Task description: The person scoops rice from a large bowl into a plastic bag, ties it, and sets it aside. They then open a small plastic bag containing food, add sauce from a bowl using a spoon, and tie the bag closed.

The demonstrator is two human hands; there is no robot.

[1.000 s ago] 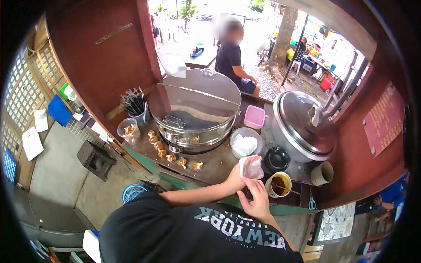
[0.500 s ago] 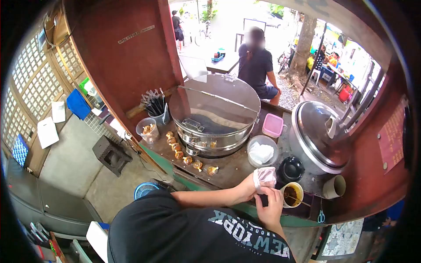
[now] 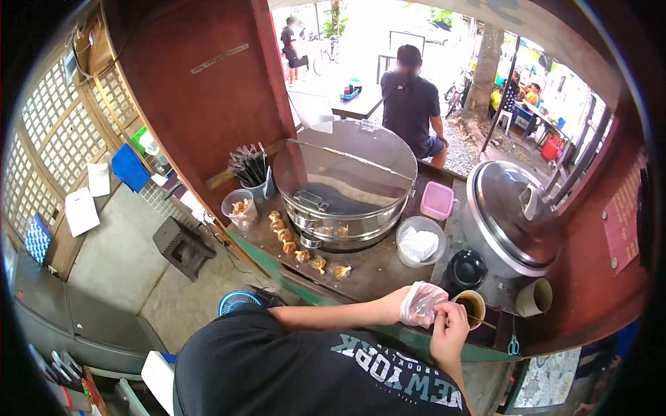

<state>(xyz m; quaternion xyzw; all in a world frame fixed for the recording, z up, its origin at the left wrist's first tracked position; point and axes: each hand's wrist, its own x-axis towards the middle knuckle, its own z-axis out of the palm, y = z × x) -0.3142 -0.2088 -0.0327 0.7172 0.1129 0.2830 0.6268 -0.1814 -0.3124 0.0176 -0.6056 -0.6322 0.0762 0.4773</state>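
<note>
My left hand [image 3: 397, 306] holds a small clear plastic bag [image 3: 423, 305], which spreads over its fingertips and hides them. My right hand [image 3: 451, 331] is closed in a pinch at the bag's right edge. Just beyond the right hand stands a pale yellow cup [image 3: 479, 302] with dark brown sauce inside. A thin stick-like handle [image 3: 490, 324] leans out over the cup's right rim. Behind the cup sits a black bowl [image 3: 466, 269]. A clear round tub [image 3: 420, 243] holding white plastic lies beyond the bag.
Several tied bags of brown sauce [image 3: 302, 256] line the counter beside a large steel steamer [image 3: 347, 229]. A lidded steel pot [image 3: 512, 222], pink box [image 3: 437, 200], brown cup [image 3: 533, 297] and blue-handled scissors [image 3: 513, 344] are to the right. A person [image 3: 411, 104] sits outside.
The plastic bag has moved slightly down and now looks more spread out. My right hand has shifted right and stays at the bag's edge. The view has tilted slightly.
</note>
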